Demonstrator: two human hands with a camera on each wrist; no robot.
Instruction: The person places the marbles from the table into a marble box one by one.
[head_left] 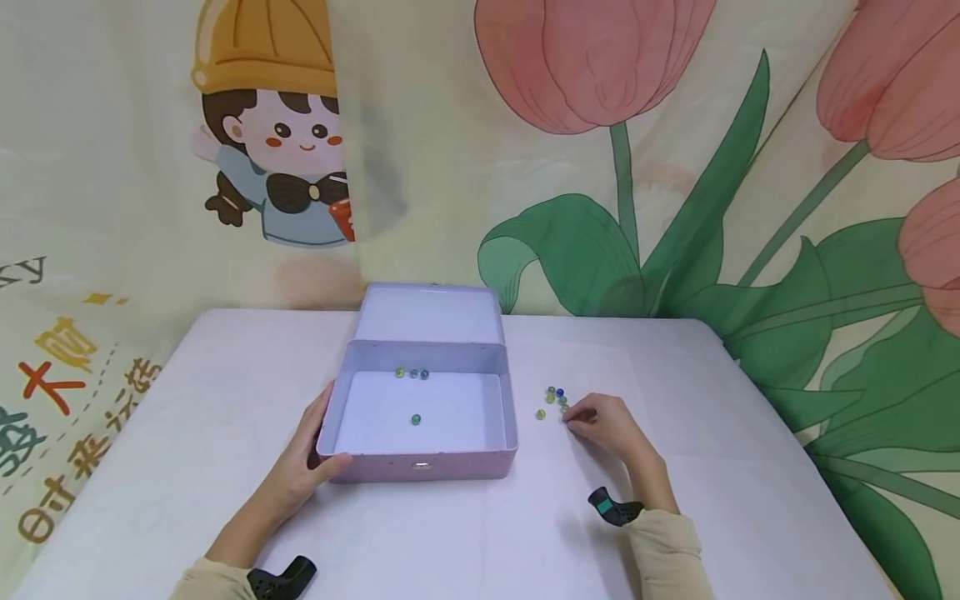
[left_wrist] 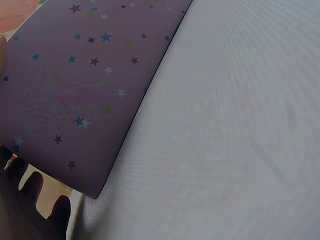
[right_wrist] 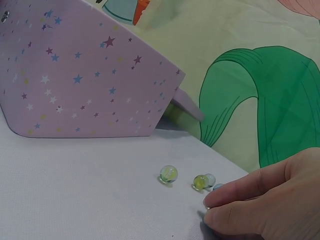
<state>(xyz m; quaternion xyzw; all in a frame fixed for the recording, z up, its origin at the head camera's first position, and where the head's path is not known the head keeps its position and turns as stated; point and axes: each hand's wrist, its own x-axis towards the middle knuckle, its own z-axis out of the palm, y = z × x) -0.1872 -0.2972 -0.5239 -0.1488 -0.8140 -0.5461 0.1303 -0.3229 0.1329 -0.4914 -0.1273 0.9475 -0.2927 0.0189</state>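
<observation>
Pinching with thumb and forefinger nearly closed, my right hand (head_left: 609, 423) holds a mostly hidden glass marble (right_wrist: 208, 208), just beside the loose marbles (head_left: 551, 398) on the white table (head_left: 465, 542), right of the lilac star-patterned box (head_left: 472, 467). From my end I see my left hand (head_left: 303, 462) only partly curled, gripping the box's near left corner, thumb over the front edge; four more marbles (head_left: 416, 420) lie inside.

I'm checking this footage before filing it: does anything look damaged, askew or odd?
No damage shows on the box or marbles. Only the cartoon figure on the backdrop looks odd: one side ends abruptly at a straight edge.
</observation>
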